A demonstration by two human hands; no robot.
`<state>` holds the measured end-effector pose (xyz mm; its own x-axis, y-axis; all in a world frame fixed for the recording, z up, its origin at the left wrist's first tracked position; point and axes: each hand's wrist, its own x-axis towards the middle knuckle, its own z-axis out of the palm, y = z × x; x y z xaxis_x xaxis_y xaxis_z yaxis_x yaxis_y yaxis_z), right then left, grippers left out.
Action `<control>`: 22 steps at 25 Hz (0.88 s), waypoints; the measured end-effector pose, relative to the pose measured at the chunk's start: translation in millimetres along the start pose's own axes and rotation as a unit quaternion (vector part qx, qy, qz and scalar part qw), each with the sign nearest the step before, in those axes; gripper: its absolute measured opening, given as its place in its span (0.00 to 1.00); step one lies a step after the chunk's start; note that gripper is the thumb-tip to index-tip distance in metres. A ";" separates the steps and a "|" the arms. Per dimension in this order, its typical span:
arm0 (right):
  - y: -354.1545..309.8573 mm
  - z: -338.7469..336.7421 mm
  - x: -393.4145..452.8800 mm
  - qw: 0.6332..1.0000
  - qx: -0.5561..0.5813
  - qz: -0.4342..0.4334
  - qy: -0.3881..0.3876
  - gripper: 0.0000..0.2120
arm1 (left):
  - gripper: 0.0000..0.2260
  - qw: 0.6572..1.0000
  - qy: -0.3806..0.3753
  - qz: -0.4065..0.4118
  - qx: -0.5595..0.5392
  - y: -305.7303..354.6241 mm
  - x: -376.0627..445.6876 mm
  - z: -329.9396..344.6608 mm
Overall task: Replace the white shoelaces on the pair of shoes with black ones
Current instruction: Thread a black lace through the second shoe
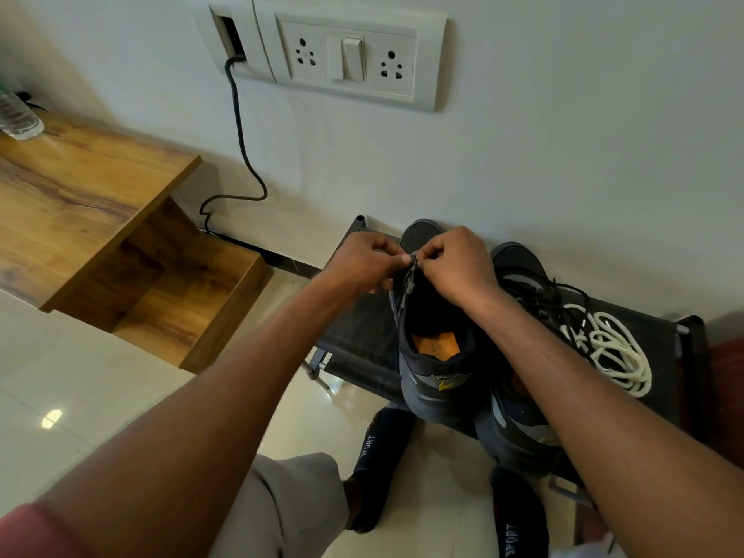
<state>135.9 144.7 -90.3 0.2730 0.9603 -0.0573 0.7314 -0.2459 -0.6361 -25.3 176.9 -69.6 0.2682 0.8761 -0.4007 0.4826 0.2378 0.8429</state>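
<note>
evidently both hands work at the tongue top of the near dark sneaker on the black rack: left hand and right hand pinch something small, too hidden to name, between curled fingertips. the removed white laces lie coiled well right of the fingers, beside loose black laces.

The dark fabric counter is bare left of the dark grey shoe. On the right, a second grey shoe, tangled black laces and a coiled white lace block the way.

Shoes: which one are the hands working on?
The left shoe, orange insole showing; both hands pinch at its tongue. The right shoe lies untouched beside it.
</note>
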 end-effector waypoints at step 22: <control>16.4 -62.2 -24.2 0.980 -0.161 -0.010 -0.115 0.18 | 0.10 0.968 0.153 0.179 0.085 49.0 -3.5 -24.7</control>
<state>180.2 109.2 -51.6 0.1357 0.9608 -0.2419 0.9043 -0.2198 -0.3661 -23.1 195.9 -18.0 0.1970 0.9790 0.0530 0.5412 -0.1536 0.8268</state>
